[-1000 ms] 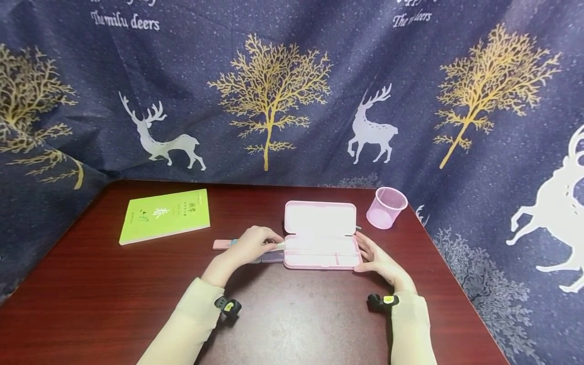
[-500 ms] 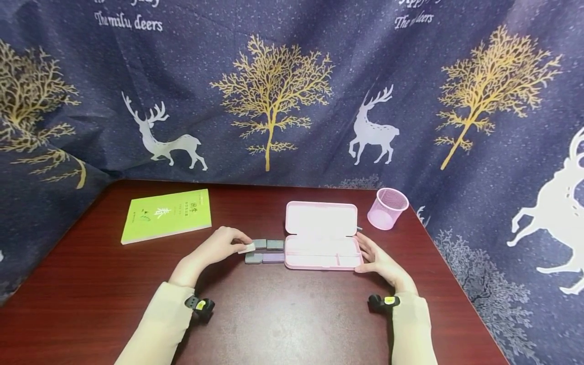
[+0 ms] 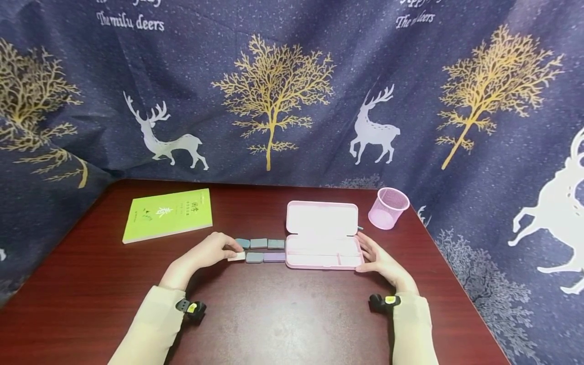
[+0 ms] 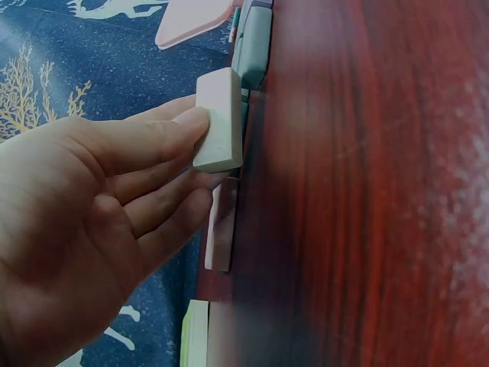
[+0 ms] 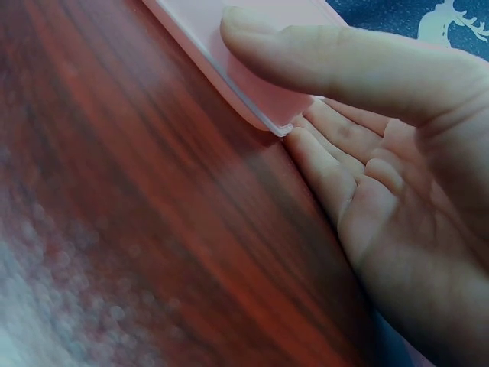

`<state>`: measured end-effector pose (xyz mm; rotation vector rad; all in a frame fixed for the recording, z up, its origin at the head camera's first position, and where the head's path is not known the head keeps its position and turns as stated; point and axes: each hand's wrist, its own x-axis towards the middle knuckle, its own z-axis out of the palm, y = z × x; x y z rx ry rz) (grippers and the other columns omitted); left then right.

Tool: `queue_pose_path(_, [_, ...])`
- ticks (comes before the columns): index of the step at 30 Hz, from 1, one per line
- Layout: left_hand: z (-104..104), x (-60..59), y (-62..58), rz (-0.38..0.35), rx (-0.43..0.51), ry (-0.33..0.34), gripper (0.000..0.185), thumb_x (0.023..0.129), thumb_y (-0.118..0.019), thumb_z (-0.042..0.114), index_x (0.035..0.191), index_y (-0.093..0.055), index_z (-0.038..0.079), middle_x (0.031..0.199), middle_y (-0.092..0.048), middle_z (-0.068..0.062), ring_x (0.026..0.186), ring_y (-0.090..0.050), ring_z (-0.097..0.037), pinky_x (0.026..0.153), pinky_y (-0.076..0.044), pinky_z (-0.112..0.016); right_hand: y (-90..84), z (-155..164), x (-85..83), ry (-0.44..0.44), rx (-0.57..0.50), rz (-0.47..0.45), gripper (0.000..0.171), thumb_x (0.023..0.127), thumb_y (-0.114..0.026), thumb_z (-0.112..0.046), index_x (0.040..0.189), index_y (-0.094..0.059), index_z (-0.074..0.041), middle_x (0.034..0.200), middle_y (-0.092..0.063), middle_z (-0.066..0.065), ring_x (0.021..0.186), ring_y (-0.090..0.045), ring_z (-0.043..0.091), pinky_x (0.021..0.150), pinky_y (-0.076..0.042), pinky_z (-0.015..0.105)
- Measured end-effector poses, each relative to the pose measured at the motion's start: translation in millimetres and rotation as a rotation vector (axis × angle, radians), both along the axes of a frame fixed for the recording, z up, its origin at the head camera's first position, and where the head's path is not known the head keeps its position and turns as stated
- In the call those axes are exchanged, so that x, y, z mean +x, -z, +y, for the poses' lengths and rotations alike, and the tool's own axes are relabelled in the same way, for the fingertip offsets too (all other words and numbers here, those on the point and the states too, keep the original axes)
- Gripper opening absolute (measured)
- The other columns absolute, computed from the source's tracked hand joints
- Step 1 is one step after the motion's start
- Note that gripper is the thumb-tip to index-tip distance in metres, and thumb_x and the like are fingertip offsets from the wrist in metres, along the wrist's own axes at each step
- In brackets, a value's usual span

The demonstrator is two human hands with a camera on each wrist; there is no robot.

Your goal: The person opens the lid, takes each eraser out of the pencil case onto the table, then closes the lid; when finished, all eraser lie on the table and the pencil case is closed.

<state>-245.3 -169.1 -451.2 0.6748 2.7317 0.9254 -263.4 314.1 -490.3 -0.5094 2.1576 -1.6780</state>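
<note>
My left hand [image 3: 214, 249] pinches a white eraser [image 4: 219, 122] between thumb and fingers, close over the table at the left end of the front row of eraser-like blocks. Beside it in that row lie a grey-green block [image 3: 254, 258] and a purple block [image 3: 275, 257], which reaches the pencil case. The back row has a teal block [image 3: 243, 244] and grey-green blocks [image 3: 258, 244]. A pink block [image 4: 221, 225] shows behind my fingers in the left wrist view. The pink pencil case [image 3: 312, 265] lies with its lid raised. My right hand [image 3: 380, 258] holds its right end, thumb at the front corner.
A green book [image 3: 168, 215] lies at the back left of the dark red table [image 3: 283, 314]. A pink mesh pen cup [image 3: 388, 209] stands at the back right. A thin stick's end [image 3: 360, 228] pokes out beside the case lid. A patterned cloth [image 3: 292, 101] hangs behind.
My left hand has carried the white eraser left from beside the pencil case, then down to the front row's left end. The right hand has stayed at the case.
</note>
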Motion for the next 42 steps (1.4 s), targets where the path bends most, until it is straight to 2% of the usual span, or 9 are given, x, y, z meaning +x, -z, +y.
queue_pose_path(4, [0.6, 0.3, 0.9, -0.019, -0.010, 0.008, 0.014, 0.089, -0.068, 0.009, 0.100, -0.076, 0.008, 0.098, -0.075, -0.004, 0.096, -0.069, -0.022, 0.082, -0.057, -0.037, 0.4, 0.2, -0.8, -0.001, -0.002, 0.000, 0.102, 0.080, -0.074, 0.001, 0.156, -0.006, 0.000, 0.161, -0.004, 0.028, 0.147, -0.007, 0.048, 0.098, -0.036, 0.005])
queue_pose_path(10, [2.5, -0.6, 2.9, -0.009, -0.028, 0.022, 0.014, 0.089, -0.068, 0.007, 0.099, -0.077, 0.007, 0.098, -0.075, -0.005, 0.100, -0.068, -0.026, 0.083, -0.057, -0.037, 0.4, -0.2, -1.9, -0.002, -0.011, 0.001, 0.103, 0.079, -0.075, 0.001, 0.155, -0.005, 0.001, 0.161, -0.005, 0.029, 0.147, -0.009, 0.048, 0.098, -0.036, 0.004])
queue_pose_path(18, [4.5, -1.0, 3.4, 0.032, -0.044, 0.019, 0.012, 0.087, -0.070, 0.007, 0.096, -0.078, 0.007, 0.094, -0.076, -0.003, 0.095, -0.068, -0.023, 0.081, -0.056, -0.035, 0.8, 1.1, -2.4, -0.006, -0.011, 0.002, 0.103, 0.079, -0.075, 0.000, 0.155, -0.005, 0.002, 0.161, -0.005, 0.029, 0.146, -0.009, 0.049, 0.098, -0.036, 0.005])
queue_pose_path(29, [5.4, 0.0, 0.5, 0.033, -0.059, -0.025, 0.011, 0.084, -0.071, 0.006, 0.094, -0.078, 0.007, 0.093, -0.075, -0.003, 0.093, -0.067, -0.022, 0.076, -0.054, -0.032, -0.1, 0.7, -2.1, -0.008, -0.028, -0.004, 0.104, 0.079, -0.075, 0.000, 0.155, -0.005, 0.002, 0.161, -0.004, 0.028, 0.146, -0.008, 0.049, 0.098, -0.036, 0.004])
queue_pose_path(36, [3.7, -1.6, 2.2, 0.037, -0.045, -0.027, 0.011, 0.084, -0.072, 0.003, 0.093, -0.077, 0.006, 0.090, -0.075, -0.003, 0.086, -0.066, -0.018, 0.072, -0.054, -0.030, 0.0, 0.0, -2.5, -0.002, -0.031, -0.005, 0.104, 0.078, -0.076, -0.001, 0.155, -0.005, 0.002, 0.161, -0.004, 0.029, 0.146, -0.008, 0.048, 0.098, -0.036, 0.004])
queue_pose_path(42, [4.4, -2.7, 1.4, 0.031, -0.043, -0.027, 0.012, 0.083, -0.072, 0.003, 0.094, -0.077, 0.005, 0.090, -0.075, -0.004, 0.087, -0.067, -0.019, 0.072, -0.055, -0.030, 1.4, 1.1, -3.3, -0.004, -0.029, -0.002, 0.104, 0.079, -0.075, 0.000, 0.155, -0.005, 0.002, 0.161, -0.005, 0.028, 0.147, -0.008, 0.048, 0.099, -0.036, 0.005])
